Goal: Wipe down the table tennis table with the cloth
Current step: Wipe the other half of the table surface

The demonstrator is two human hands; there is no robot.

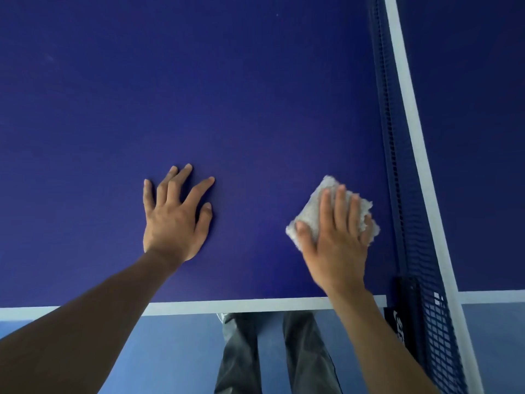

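Note:
The dark blue table tennis table (pixel 199 95) fills most of the view, with a white line along its near edge. A folded white-grey cloth (pixel 312 207) lies flat on the surface near the net. My right hand (pixel 338 240) presses on the cloth with straight fingers spread over it. To the left, my left hand (pixel 173 220) rests flat on the bare table, fingers spread, holding nothing.
The dark blue net (pixel 397 166) with its white top band runs from the top right down to the near edge, just right of the cloth. Its post clamp (pixel 403 308) sits at the table's edge. Below the edge are blue floor and my legs (pixel 272 354).

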